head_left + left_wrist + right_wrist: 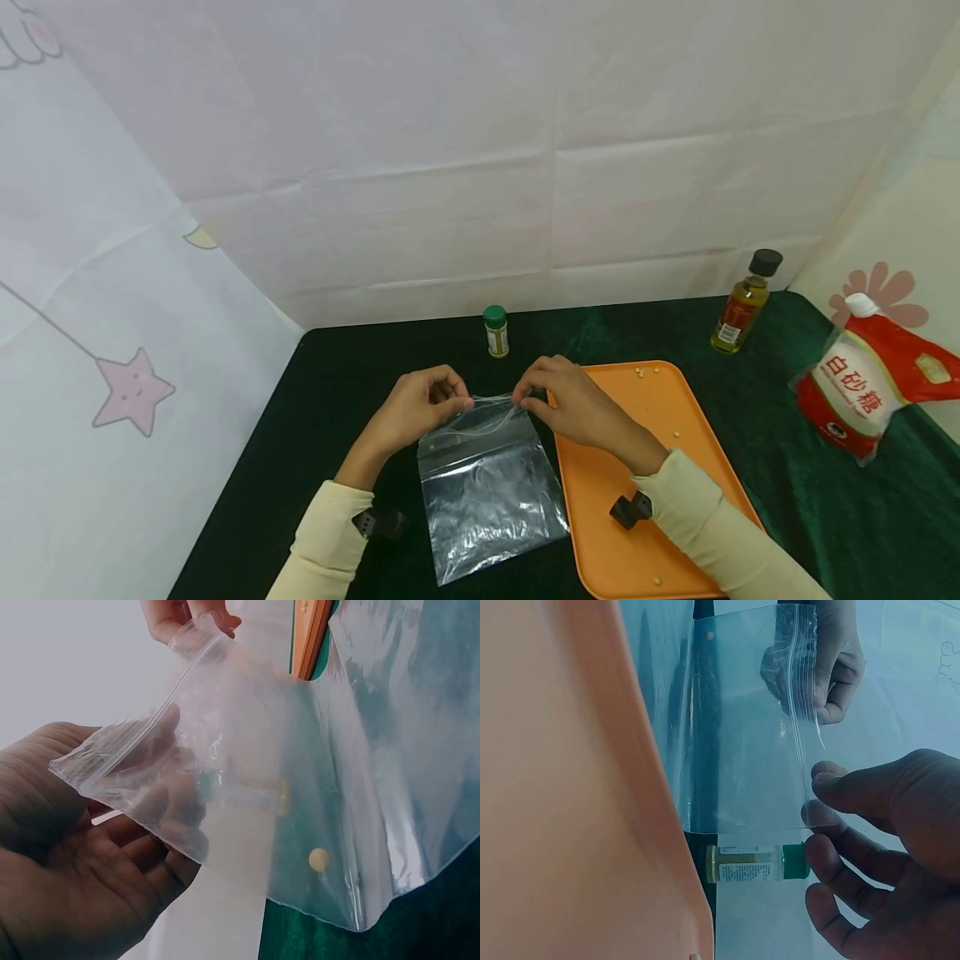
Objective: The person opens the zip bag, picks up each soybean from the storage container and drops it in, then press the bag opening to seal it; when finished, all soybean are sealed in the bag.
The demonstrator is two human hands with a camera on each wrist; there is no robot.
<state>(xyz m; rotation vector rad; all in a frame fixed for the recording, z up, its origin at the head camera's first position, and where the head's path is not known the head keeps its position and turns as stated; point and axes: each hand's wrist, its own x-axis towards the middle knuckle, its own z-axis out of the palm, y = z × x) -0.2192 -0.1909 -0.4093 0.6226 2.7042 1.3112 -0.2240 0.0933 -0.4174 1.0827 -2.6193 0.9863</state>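
A clear zip-lock bag (491, 492) lies over the dark green cloth, its zip end lifted between both hands. My left hand (431, 404) pinches the bag's top edge at the left. At the right corner of that edge, my right hand (573, 404) pinches the plastic between thumb and fingers. In the left wrist view a small round yellowish piece (319, 859) shows inside or against the bag. The left wrist view shows the zip strip (150, 720) running between the two hands. Behind the bag stands a small green-capped spice jar (497, 333).
An orange tray (622, 550) with several small yellowish pieces lies under my right forearm, beside the bag. Farther back on the right stands an oil bottle (738, 308) with a black cap. A red and white sugar bag (855, 383) with a white spout is at the far right.
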